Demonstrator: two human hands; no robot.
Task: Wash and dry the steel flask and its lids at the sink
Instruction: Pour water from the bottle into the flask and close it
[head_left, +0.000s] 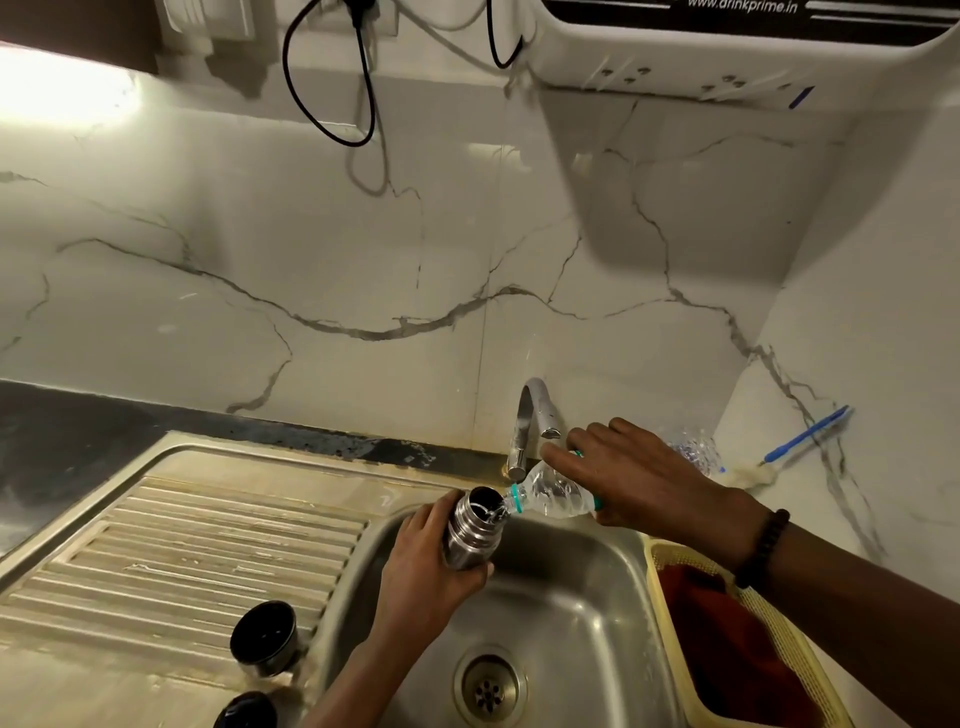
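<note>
Gripping the steel flask around its lower body, my left hand holds it upright over the sink, mouth open. My right hand grasps a clear plastic bottle, tipped so its neck touches the flask's rim and water runs in. Two lids sit on the draining board to the left: one lid open side up, a dark lid nearer. A yellow basket stands right of the sink.

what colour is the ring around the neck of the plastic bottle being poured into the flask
Teal green, on the plastic bottle in the right hand; the head view shows it.
</note>
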